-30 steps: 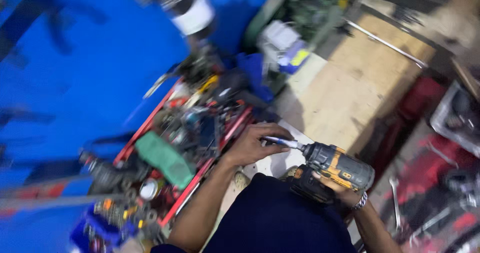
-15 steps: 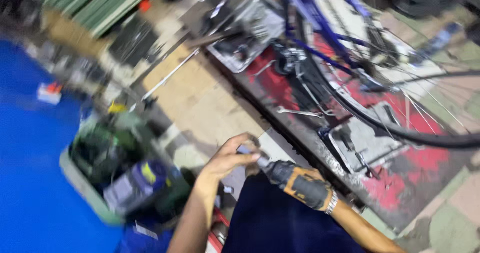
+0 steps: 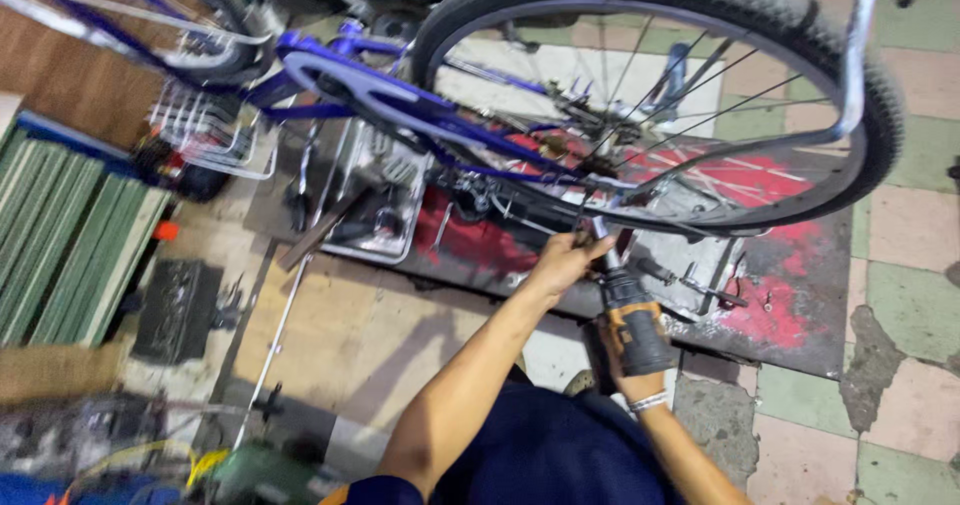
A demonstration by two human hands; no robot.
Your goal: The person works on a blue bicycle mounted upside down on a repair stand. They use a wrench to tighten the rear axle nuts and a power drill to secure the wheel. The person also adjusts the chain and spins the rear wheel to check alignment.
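The view has swung off the blue mat and the red tool tray of a second ago and up to a bike, and the drill [image 3: 634,327] has travelled with it, from low beside the dark lap to the edge of the rear wheel [image 3: 660,95]. The right hand [image 3: 628,360] is closed round the drill's orange-and-black grip, a bracelet at the wrist. The left hand [image 3: 566,263] is curled at the drill's nose, fingers steadying the bit or chuck where it points up toward the wheel's lower rim and the frame [image 3: 400,100]; whether they pinch the bit itself cannot be told.

Judged from this frame, the work is at the lining-up stage: the tool is brought to the bike but the tip is hidden behind the fingers, so no fastener can be seen engaged, and driving or loosening appears still to come.

The wheel hangs above the floor, black tyre on, spokes and hub showing, with a grey stay curving across it. The frame is blue-purple, a wire basket [image 3: 205,135] at its far end. Beneath lies a red-painted board [image 3: 780,315] strewn with spanners and a metal tray [image 3: 375,205] of parts. Green slats [image 3: 60,235] stand at the left.
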